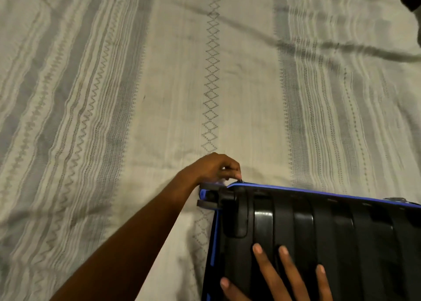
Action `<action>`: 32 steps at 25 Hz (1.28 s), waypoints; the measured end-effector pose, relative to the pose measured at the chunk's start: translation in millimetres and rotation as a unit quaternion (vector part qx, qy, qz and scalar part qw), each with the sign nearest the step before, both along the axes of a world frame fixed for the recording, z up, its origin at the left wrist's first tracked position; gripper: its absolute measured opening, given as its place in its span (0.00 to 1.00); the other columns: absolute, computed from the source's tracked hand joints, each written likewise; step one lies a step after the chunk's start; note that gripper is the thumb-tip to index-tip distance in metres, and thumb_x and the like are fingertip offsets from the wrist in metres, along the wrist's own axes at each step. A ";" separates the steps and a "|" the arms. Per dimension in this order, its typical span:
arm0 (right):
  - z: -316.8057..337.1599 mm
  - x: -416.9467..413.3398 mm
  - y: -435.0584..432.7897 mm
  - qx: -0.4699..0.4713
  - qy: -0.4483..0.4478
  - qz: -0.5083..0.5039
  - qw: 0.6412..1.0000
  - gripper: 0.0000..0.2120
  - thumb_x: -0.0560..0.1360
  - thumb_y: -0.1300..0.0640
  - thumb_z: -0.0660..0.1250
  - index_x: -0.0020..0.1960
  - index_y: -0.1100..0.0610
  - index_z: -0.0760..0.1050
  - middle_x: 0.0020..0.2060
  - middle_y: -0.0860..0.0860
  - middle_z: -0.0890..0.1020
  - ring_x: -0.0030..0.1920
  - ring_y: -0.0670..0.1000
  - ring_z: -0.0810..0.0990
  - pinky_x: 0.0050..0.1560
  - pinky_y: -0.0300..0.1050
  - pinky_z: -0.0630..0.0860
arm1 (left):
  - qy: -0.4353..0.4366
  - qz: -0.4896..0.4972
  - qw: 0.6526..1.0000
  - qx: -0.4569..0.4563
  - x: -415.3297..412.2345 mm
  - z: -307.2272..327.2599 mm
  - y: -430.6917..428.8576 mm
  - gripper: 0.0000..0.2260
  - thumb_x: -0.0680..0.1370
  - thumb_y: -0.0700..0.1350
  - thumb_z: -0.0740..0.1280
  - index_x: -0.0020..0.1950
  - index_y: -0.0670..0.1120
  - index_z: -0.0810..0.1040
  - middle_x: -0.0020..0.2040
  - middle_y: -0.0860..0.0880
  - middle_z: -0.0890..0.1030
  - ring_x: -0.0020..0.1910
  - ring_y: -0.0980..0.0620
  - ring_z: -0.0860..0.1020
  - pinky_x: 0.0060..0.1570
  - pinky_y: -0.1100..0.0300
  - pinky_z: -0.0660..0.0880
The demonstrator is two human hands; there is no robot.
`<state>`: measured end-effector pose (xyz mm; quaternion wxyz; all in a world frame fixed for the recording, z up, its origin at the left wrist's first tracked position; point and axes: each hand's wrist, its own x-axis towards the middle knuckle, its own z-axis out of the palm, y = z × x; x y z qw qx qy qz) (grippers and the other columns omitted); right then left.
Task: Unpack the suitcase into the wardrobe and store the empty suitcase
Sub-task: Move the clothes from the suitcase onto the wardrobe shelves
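A black hard-shell suitcase with blue zipper trim lies flat and closed on the bed at the lower right. A wheel sticks out at its far left corner. My left hand reaches to that corner and pinches the zipper pull on the blue seam. My right hand rests flat on the ribbed shell near the bottom edge, fingers spread and straight. The wardrobe is out of view.
A pale bedspread with grey woven stripes and a diamond band covers the whole bed, creased at the upper right. A dark object shows at the top right corner.
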<state>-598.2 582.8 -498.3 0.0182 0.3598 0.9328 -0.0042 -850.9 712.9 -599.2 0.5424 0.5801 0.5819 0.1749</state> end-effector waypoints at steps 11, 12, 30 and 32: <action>3.3 -36.2 98.8 -0.099 -0.010 -0.195 0.976 0.32 0.66 0.21 0.49 0.64 0.32 0.70 0.67 0.49 0.74 0.68 0.62 0.70 0.63 0.79 0.50 | -0.020 -0.297 0.948 -0.113 32.9 -5.2 84.3 0.05 0.79 0.45 0.65 0.45 0.48 0.80 0.40 0.51 0.78 0.38 0.58 0.74 0.48 0.60 0.72; 4.5 -36.7 97.6 -0.106 -0.004 -0.194 0.975 0.32 0.66 0.21 0.49 0.64 0.32 0.70 0.66 0.50 0.76 0.68 0.62 0.71 0.63 0.79 0.50 | 0.029 -0.324 0.941 -0.099 34.3 2.1 89.8 0.05 0.78 0.47 0.66 0.45 0.50 0.80 0.40 0.54 0.79 0.39 0.58 0.75 0.50 0.58 0.73; 15.7 112.0 20.0 -0.074 0.075 -0.112 0.988 0.27 0.77 0.33 0.49 0.75 0.34 0.50 0.78 0.49 0.52 0.77 0.55 0.52 0.69 0.69 0.47 | 0.422 0.164 0.884 0.118 180.1 112.4 -126.1 0.27 0.78 0.64 0.48 0.72 0.53 0.67 0.75 0.47 0.63 0.75 0.42 0.58 0.71 0.42 0.57; 17.4 156.0 -7.1 -0.084 0.067 -0.166 0.980 0.26 0.77 0.33 0.48 0.74 0.33 0.49 0.78 0.48 0.51 0.77 0.54 0.51 0.69 0.68 0.47 | 0.425 0.178 0.880 0.114 213.8 112.5 -170.7 0.25 0.80 0.61 0.46 0.71 0.54 0.68 0.76 0.46 0.60 0.75 0.42 0.57 0.71 0.42 0.57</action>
